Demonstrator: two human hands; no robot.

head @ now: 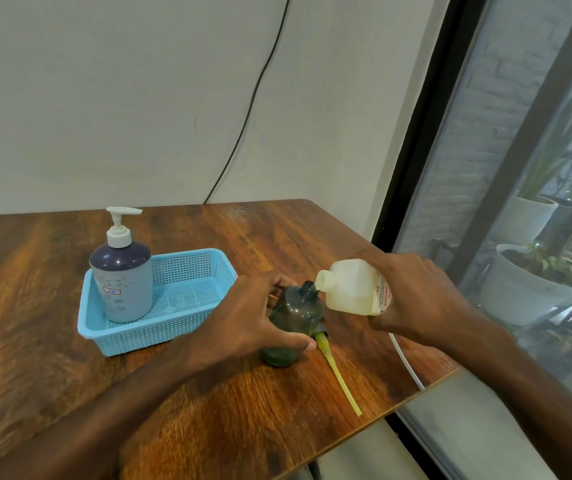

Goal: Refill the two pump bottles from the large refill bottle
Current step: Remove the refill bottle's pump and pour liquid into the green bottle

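Note:
A dark translucent pump bottle point(295, 313) stands upright on the wooden table point(208, 393) with its pump off. My left hand point(246, 317) grips its body. My right hand point(416, 299) holds the large whitish refill bottle point(350, 289) tipped on its side, its open mouth touching the dark bottle's neck. The removed pump with a yellow-green tube point(340, 375) lies on the table just right of the dark bottle. A second pump bottle point(122, 282), grey-blue with a white pump head, stands in the left end of a light blue basket point(187, 320).
The table's right edge runs close to the hands, with a white cable point(407, 365) along it. A window with potted plants point(534, 282) outside fills the right side. A black cable point(260, 81) hangs down the wall behind the table.

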